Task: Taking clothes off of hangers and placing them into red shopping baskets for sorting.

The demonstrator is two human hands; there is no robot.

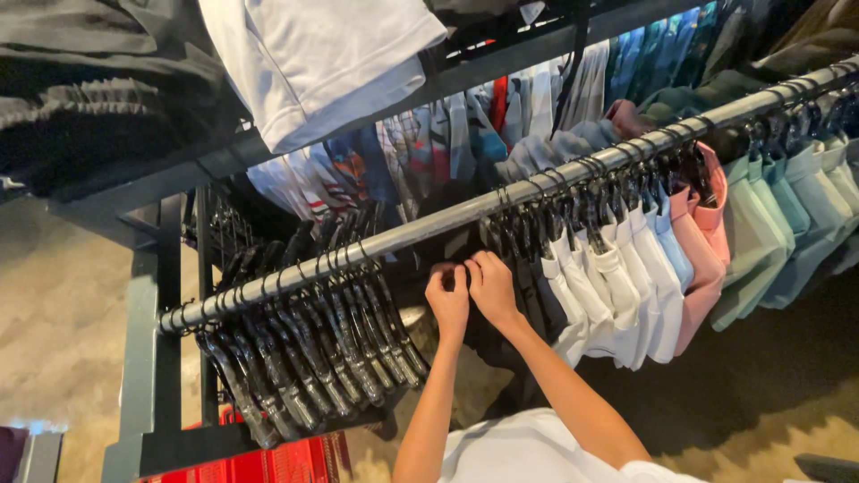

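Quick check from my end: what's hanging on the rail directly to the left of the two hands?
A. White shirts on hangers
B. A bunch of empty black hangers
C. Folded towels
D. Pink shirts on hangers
B: the stretch of rail beside the left hand carries only empty black hangers; the white shirts and pink shirts hang on the far side of the right hand.
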